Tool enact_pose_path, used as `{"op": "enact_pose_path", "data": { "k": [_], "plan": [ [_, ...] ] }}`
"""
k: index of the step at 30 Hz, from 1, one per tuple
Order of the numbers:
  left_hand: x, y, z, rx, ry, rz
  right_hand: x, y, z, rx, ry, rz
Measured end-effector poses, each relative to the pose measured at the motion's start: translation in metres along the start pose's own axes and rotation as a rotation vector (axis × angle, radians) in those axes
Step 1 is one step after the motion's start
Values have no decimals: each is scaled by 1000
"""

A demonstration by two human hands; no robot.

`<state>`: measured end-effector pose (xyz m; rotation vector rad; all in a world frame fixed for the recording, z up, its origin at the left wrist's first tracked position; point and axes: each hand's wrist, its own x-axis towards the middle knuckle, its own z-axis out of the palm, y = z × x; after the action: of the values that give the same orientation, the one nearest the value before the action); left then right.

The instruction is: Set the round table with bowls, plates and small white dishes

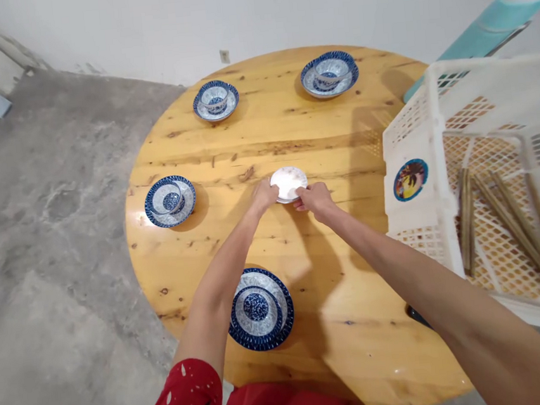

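Blue-and-white plates [188,201] stand spaced around the tabletop's [359,334] edge, at least three carrying a bowl [215,98], perhaps so each keeps its own stretch of rim. The white dish [288,184] is near the middle, gripped from opposite sides, probably to keep it level — whether it touches the wood I cannot tell. The left hand [265,194] is nearly closed on one edge, its fingers mostly hidden; the right hand [316,199] pinches the other — thumb on the rim, fingers curled below.
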<state>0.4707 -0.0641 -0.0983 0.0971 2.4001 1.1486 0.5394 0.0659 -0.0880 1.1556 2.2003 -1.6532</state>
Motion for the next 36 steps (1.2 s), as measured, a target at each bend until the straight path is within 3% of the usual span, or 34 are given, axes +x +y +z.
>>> {"op": "enact_pose_path", "data": {
  "k": [8,18,26,32,36],
  "plan": [
    [18,-1,-9,133,78,0,12,-13,12,-16,5,-42],
    [14,3,-24,218,101,11,10,-20,21,-51,6,-69],
    [9,6,-19,160,50,40,5,-15,17,-86,42,-68],
    [8,11,-17,233,40,55,6,-18,11,-91,23,-47],
    [-2,16,-22,338,151,52,4,-26,-3,-214,26,-98]
  ]
}}
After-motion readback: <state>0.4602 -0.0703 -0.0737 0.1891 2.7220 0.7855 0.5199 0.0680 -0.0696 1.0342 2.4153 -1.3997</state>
